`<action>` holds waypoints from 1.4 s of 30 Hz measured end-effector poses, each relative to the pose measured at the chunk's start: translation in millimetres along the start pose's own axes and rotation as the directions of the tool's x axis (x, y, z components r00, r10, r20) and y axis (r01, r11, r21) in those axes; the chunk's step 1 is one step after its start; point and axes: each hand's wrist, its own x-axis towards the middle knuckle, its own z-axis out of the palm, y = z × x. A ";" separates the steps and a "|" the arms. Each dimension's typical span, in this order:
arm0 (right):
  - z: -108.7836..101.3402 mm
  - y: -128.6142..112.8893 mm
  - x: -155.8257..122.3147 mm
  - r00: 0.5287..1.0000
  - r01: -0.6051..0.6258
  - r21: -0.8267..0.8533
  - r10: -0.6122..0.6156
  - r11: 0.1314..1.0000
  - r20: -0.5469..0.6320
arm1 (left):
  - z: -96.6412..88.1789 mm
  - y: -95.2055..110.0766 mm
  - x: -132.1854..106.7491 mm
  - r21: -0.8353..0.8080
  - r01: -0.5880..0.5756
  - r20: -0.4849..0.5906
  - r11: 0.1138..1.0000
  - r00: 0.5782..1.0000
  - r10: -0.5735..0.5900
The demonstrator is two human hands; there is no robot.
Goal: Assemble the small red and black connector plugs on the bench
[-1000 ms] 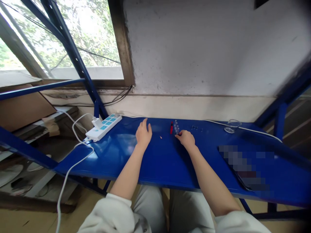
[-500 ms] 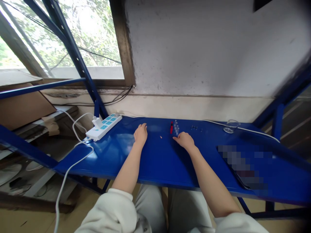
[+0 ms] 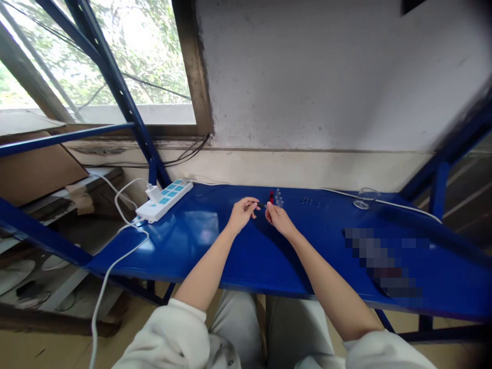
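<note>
My left hand (image 3: 243, 212) is closed on a thin, dark stick-like piece (image 3: 261, 205), pinched between thumb and fingers and pointing right. Close to its far end, my right hand (image 3: 277, 217) is also closed in a pinch; what lies between those fingers is too small to make out. Just behind the right hand stand a red object (image 3: 271, 196) and several small clear plastic pieces (image 3: 278, 195), partly covered by the hand. Farther right, a few tiny dark pieces (image 3: 307, 200) lie on the blue table (image 3: 253, 261).
A white power strip (image 3: 165, 201) with a plugged-in charger and trailing cable lies at the left. At the back right, a clear cup (image 3: 365, 199) stands by a white cable (image 3: 407, 210). A dark, blurred-out flat object (image 3: 378, 266) lies at the right. A wall rises behind.
My left hand has moved right and now holds the dark stick-like piece. My right hand has shifted left and slightly up, away from the clear pieces, to meet it.
</note>
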 end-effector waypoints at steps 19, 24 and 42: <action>-1.1 -12.1 -3.6 0.994 0.102 0.124 -0.098 0.987 -0.038 | -2.0 5.5 -1.9 -0.069 0.055 0.032 0.996 0.998 -0.053; -0.1 -9.1 -3.1 0.991 0.132 0.140 -0.129 0.981 -0.030 | 0.0 5.8 -2.4 0.004 0.039 -0.001 0.999 0.999 -0.039; 0.3 -7.8 -4.2 0.981 0.192 -0.014 -0.192 0.981 -0.011 | 3.2 10.4 -6.4 0.160 0.047 -0.079 0.986 0.996 -0.035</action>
